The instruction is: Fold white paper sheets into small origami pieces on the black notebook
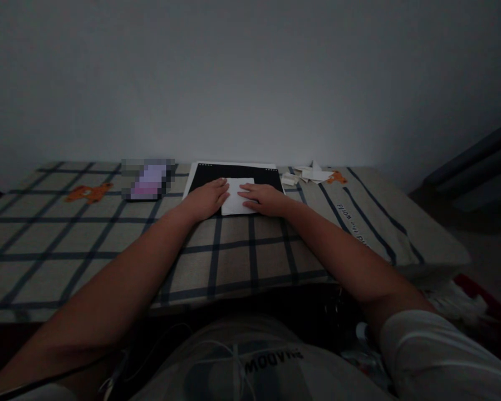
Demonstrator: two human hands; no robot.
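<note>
A small white sheet of paper [235, 199] lies on a black mat or folder [212, 171] with a pale border, at the middle of the table near the wall. Flat along its left edge rests my left hand [209, 199], fingers stretched out. My right hand [265, 199] lies on the right part of the paper, with its fingers spread. Neither hand grips anything. Just right of the black mat sit several folded white paper pieces [313, 174], one with a pointed tip standing up.
A checked cloth [234, 264] with orange animal prints covers the table. To the left lies a phone [150, 181], partly blurred out, with a lit purplish screen. A grey wall [242, 83] rises directly behind the table. Below the right edge, plastic-like items [459, 301] show dimly.
</note>
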